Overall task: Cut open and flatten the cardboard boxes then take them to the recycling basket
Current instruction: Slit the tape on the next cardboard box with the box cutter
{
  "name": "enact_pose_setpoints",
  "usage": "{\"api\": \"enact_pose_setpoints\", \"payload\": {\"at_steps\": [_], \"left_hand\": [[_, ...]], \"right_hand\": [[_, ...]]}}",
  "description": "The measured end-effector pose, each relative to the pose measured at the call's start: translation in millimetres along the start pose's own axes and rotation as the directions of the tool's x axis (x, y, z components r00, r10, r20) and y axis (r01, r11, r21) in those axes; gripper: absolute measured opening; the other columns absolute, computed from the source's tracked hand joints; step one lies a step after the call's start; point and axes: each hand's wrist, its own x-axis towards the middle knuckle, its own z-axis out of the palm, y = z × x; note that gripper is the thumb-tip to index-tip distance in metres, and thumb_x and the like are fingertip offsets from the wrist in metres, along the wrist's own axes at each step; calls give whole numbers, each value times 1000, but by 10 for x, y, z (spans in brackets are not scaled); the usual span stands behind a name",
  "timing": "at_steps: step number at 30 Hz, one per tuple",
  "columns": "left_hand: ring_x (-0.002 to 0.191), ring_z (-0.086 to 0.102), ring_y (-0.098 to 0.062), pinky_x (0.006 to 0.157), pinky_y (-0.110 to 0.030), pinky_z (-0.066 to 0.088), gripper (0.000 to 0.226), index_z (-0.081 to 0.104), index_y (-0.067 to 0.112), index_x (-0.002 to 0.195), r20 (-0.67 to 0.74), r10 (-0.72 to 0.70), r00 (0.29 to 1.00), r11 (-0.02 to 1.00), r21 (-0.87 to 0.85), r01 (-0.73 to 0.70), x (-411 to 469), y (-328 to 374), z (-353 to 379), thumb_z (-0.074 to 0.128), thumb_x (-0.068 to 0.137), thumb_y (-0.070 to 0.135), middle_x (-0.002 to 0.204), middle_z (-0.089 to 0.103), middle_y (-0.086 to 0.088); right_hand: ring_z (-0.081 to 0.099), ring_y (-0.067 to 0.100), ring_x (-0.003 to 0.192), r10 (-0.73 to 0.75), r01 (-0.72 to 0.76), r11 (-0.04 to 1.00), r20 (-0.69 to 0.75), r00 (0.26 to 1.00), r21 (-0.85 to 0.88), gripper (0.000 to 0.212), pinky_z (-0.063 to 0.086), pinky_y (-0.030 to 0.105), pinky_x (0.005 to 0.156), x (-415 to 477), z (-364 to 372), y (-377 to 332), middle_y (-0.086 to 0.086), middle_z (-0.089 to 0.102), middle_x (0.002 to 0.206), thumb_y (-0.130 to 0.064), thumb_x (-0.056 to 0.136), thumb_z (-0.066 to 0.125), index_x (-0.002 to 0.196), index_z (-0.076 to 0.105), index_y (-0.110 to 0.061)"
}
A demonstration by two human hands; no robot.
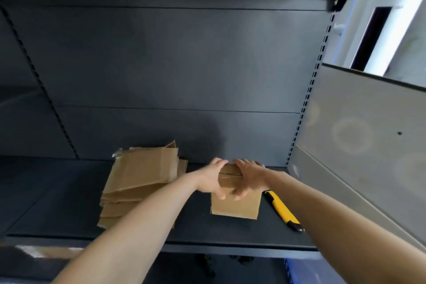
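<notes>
The left hand and right hand are clamping the small brown cardboard box on the dark metal shelf, between a flattened brown cardboard stack and a yellow utility knife. Uneven pressing risks skidding it into the knife.

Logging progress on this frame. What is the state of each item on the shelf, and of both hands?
small box: standing on the shelf, not flattened, top seam looks closed.
flattened stack: lying flat, piled left of the small box.
utility knife: lying right of the small box, not held; blade position cannot be told.
left hand: grips the small box's left side.
right hand: grips its right side.
</notes>
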Motion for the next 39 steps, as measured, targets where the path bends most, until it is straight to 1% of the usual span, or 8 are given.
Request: {"api": "enact_pose_setpoints", "payload": {"at_steps": [3,5,8,12,18,26,31,39], "left_hand": [[140,24,-22,110,-40,35,110,8,24,153,9,-45,999,999,31,44,110,-88,28,81,70,20,154,8,8],[139,26,-22,110,-38,36,109,9,26,152,30,-79,996,997,15,79,164,-143,38,81,71,18,154,8,7],[137,30,-22,106,-35,40,108,10,29,151,51,-102,994,995,-16,103,251,-138,64,80,71,16,154,7,9],[137,30,-23,105,-36,42,110,6,34,152,48,-124,991,992,6,123,367,-86,75,79,72,14,154,4,12],[147,11,-26,116,-43,25,122,-16,34,151,57,-190,980,982,-11,191,430,-65,89,80,75,30,158,-18,8],[148,6,-26,118,-43,21,115,-5,30,154,-12,-197,980,979,-60,196,423,-35,50,80,76,27,161,-13,2],[148,9,-26,117,-47,22,124,-6,31,153,-16,-208,978,969,-137,204,400,-13,40,85,69,22,162,-5,1],[145,18,-24,116,-42,28,113,9,22,154,-15,-132,991,979,-159,128,346,61,115,84,69,22,159,2,6]], "right_hand": [[30,24,141,146,-132,835,16,989,534,97,25,39,115,-25,-77,348,2,29,155,-53,79,70,154,17,-20],[37,27,138,270,-199,763,-25,962,615,64,28,35,110,4,-83,623,9,38,150,-41,96,53,148,32,-13],[52,31,122,403,-349,843,-53,913,410,36,39,27,84,126,90,977,18,55,132,-15,98,47,131,51,-2],[59,27,101,379,-386,908,76,922,159,40,35,25,71,255,442,1205,14,60,108,-26,94,55,123,57,2],[44,34,127,415,-416,909,68,907,-8,70,45,37,96,530,823,1337,14,44,136,-41,80,71,134,42,-8],[57,32,112,334,-336,941,58,941,40,36,46,29,80,527,568,1335,20,56,128,-9,94,43,127,54,0],[50,21,65,149,-165,928,72,986,334,26,44,30,59,200,-201,1032,7,53,82,-11,100,34,119,52,-14],[55,25,103,-2,60,947,182,983,-315,32,40,32,78,-59,-466,330,6,57,120,-30,105,32,124,53,-15]]}}
